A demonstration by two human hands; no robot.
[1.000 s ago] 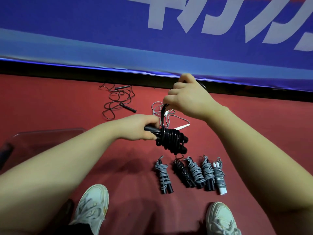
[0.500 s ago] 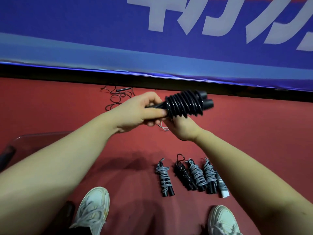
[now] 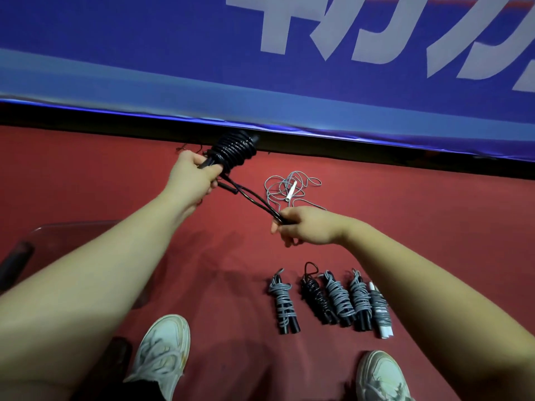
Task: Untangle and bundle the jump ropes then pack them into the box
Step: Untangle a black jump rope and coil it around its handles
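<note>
Blue banner (image 3: pixel 115 39), cropped white lettering (image 3: pixel 275 33), rope bundle (image 3: pixel 234 149)

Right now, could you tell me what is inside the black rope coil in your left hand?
Black handle ends poke out by the left hand and at the top; the black rope coil covers everything between.

- This looks like an indoor sports hall or court: the red floor (image 3: pixel 434 227) is a smooth, matte sport surface across the whole view.
- A long blue banner (image 3: pixel 144 53) with big white lettering borders it from 10 to 2 o'clock.
- Bundled jump ropes (image 3: pixel 338 296) lie in a row at 5 o'clock, with a loose grey rope (image 3: pixel 289 186) near the centre.
- White sneakers (image 3: pixel 162 351) stand at 6 o'clock.
</note>
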